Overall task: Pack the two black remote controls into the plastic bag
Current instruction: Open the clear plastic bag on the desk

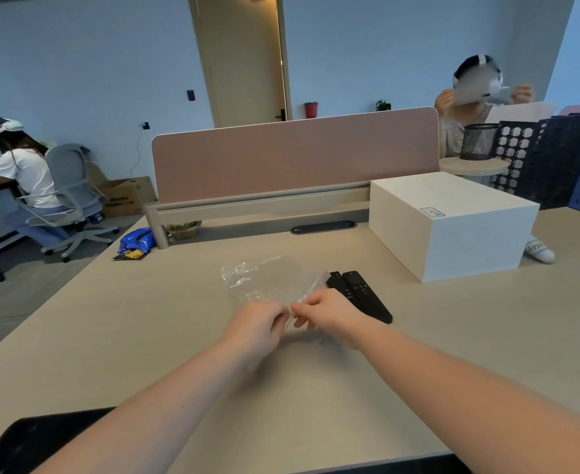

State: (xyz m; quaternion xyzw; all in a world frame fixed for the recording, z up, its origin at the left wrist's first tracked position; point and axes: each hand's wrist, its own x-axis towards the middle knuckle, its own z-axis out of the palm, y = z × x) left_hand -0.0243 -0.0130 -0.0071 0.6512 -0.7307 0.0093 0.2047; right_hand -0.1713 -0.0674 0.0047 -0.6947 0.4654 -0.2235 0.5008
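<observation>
- My left hand [259,325] and my right hand [329,314] meet at the near edge of the clear, crinkled plastic bag [264,280]; the fingers of both are pinched shut on that edge, seemingly to part its mouth.
- The bag lies flat on the pale wooden surface [144,336], stretching away from me.
- The two slim black remote controls [358,294] lie side by side, touching, just right of the bag.
- Their long axes run diagonally, near ends pointing right.
- My right hand is nearer, almost touching them.
</observation>
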